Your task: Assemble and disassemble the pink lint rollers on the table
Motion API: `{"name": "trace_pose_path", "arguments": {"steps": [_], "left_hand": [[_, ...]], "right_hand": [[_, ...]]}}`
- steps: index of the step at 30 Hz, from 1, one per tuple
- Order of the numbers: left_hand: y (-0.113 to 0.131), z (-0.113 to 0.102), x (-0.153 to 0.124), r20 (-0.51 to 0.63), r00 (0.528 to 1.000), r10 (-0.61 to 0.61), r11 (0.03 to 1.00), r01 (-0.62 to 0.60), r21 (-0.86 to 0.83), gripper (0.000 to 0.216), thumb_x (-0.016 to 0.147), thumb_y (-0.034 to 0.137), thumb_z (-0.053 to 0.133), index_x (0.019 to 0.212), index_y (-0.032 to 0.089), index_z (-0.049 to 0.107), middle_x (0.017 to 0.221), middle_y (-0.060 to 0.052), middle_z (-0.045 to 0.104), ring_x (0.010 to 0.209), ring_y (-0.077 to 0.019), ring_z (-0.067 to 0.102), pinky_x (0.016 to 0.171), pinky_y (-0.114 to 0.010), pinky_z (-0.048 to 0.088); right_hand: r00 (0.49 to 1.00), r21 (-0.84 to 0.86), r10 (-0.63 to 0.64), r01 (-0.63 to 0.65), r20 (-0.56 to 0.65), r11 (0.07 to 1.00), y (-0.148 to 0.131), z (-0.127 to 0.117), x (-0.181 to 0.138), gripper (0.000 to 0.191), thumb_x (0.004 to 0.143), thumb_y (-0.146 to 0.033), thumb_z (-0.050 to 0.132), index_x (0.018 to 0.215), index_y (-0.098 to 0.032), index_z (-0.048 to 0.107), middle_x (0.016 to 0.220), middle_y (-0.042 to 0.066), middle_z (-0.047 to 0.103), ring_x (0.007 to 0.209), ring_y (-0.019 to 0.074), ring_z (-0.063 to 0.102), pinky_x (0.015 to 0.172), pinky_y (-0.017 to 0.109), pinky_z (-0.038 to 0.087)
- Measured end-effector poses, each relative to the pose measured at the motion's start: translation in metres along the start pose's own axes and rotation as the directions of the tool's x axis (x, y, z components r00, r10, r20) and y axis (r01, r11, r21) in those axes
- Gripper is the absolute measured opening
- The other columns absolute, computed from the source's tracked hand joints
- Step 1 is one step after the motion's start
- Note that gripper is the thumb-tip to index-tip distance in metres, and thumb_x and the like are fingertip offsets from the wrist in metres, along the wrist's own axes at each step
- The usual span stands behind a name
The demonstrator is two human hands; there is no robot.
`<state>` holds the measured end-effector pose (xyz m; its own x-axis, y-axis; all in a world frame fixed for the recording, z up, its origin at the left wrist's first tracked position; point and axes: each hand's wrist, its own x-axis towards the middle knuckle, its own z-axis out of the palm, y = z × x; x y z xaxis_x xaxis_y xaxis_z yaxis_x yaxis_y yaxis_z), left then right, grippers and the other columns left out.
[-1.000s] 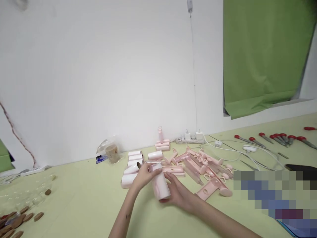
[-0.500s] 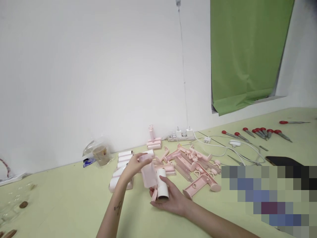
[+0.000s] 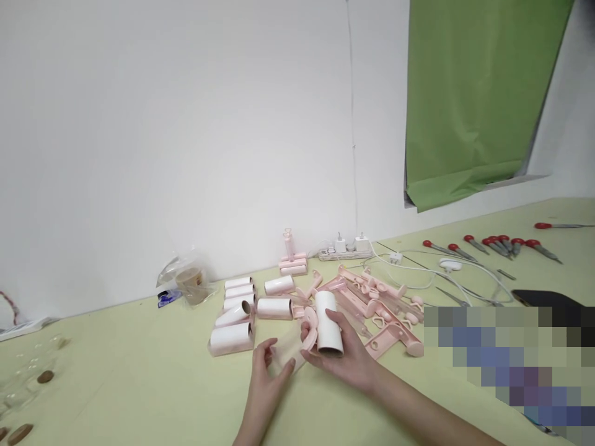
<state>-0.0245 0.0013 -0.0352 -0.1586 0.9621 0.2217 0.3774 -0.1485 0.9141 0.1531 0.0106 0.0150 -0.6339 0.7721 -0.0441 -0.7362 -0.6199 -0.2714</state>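
My left hand [image 3: 273, 371] grips a translucent plastic cover [image 3: 289, 352] by its near end, low over the table. My right hand [image 3: 346, 356] is wrapped round a white paper roll [image 3: 329, 322], held upright with its hollow end facing me. A pink part with a rounded end [image 3: 311, 322] is also in the right hand, its far side hidden by the fingers. The cover's right end meets this pink part; whether they are joined I cannot tell. Behind my left hand lie several white rolls [image 3: 231, 336], some inside clear covers.
Pink plastic parts [image 3: 390, 334] lie heaped behind my right hand. A power strip [image 3: 346, 254] with white cables stands by the wall. Several red-handled tools [image 3: 495, 244] lie at the back right. A bagged cup [image 3: 190, 285] stands at the back left.
My left hand has come down and towards me with the cover, from above the pink part to its lower left. The right hand has shifted slightly right in view, still holding the roll.
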Motion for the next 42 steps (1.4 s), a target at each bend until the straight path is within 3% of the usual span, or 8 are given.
{"name": "trace_pose_path", "arguments": {"steps": [4,10,14,20,28,35,39,42], "left_hand": [[0.020,0.000,0.000,-0.057,0.994,0.091,0.989,-0.097,-0.109,0.052,0.070,0.045,0.053,0.113,0.018,0.042,0.116,-0.010,0.048,0.114,-0.0234,0.040,0.097,-0.039,0.030],[0.063,0.014,0.007,0.286,0.958,-0.029,0.901,0.149,-0.408,0.056,0.063,0.045,0.063,0.109,0.017,0.052,0.099,-0.010,0.063,0.089,-0.0226,0.059,0.078,-0.033,0.047],[0.058,0.013,0.013,0.119,0.992,-0.045,0.876,0.096,-0.473,0.058,0.060,0.047,0.065,0.109,0.017,0.054,0.099,-0.009,0.064,0.092,-0.0229,0.059,0.081,-0.033,0.046],[0.053,-0.013,0.010,0.259,0.963,0.076,0.919,0.033,-0.394,0.043,0.075,0.042,0.051,0.110,0.018,0.056,0.115,-0.006,0.057,0.109,-0.0255,0.048,0.092,-0.036,0.038],[0.058,-0.014,0.001,0.396,0.910,0.119,0.931,0.036,-0.363,0.042,0.083,0.041,0.039,0.116,0.019,0.051,0.116,-0.005,0.056,0.112,-0.0240,0.045,0.095,-0.035,0.034],[0.056,-0.013,-0.004,0.306,0.918,0.253,0.956,-0.189,-0.224,0.039,0.083,0.040,0.037,0.113,0.021,0.054,0.117,-0.004,0.054,0.110,-0.0231,0.045,0.093,-0.031,0.035],[0.056,-0.011,-0.003,0.289,0.939,0.185,0.966,-0.120,-0.230,0.044,0.076,0.045,0.049,0.111,0.019,0.055,0.105,-0.006,0.061,0.091,-0.0234,0.056,0.076,-0.030,0.045],[0.056,-0.014,0.000,0.066,0.985,0.160,0.951,-0.135,-0.278,0.046,0.075,0.045,0.050,0.112,0.018,0.055,0.102,-0.007,0.062,0.094,-0.0231,0.055,0.074,-0.028,0.045]], "right_hand": [[1.000,-0.075,-0.020,0.021,0.007,0.997,0.010,-0.004,0.000,0.025,0.073,-0.032,0.055,0.094,-0.019,0.050,0.079,0.002,0.059,0.077,0.0141,0.057,0.082,0.041,0.041],[0.984,-0.216,-0.155,0.132,-0.092,0.967,0.026,0.000,-0.002,0.027,0.075,-0.026,0.058,0.100,-0.021,0.051,0.080,0.001,0.062,0.073,0.0132,0.058,0.078,0.036,0.045],[0.981,-0.313,-0.170,0.133,-0.095,0.940,0.027,0.004,-0.003,0.018,0.074,-0.032,0.057,0.085,-0.018,0.054,0.072,0.000,0.060,0.064,0.0113,0.056,0.063,0.026,0.048],[0.974,-0.557,0.175,-0.224,-0.141,0.800,0.032,0.005,-0.009,0.029,0.073,-0.043,0.051,0.084,-0.016,0.054,0.062,0.000,0.055,0.046,0.0093,0.051,0.036,0.018,0.038],[0.951,-0.640,0.290,-0.291,-0.110,0.711,0.030,0.002,-0.010,0.030,0.069,-0.041,0.046,0.076,-0.013,0.053,0.058,0.001,0.054,0.041,0.0089,0.051,0.031,0.017,0.036],[0.953,-0.659,0.286,-0.282,-0.105,0.697,0.026,0.004,-0.012,0.026,0.068,-0.038,0.046,0.073,-0.013,0.053,0.059,0.001,0.054,0.043,0.0091,0.051,0.030,0.015,0.033],[0.967,-0.631,0.250,-0.229,-0.058,0.741,0.028,0.001,-0.009,0.030,0.069,-0.041,0.050,0.073,-0.012,0.054,0.057,0.002,0.054,0.044,0.0101,0.051,0.035,0.017,0.039],[0.983,-0.485,0.184,-0.169,-0.016,0.858,0.028,0.004,-0.006,0.043,0.076,-0.049,0.043,0.085,-0.010,0.057,0.066,0.004,0.056,0.057,0.0124,0.055,0.055,0.027,0.049]]}}
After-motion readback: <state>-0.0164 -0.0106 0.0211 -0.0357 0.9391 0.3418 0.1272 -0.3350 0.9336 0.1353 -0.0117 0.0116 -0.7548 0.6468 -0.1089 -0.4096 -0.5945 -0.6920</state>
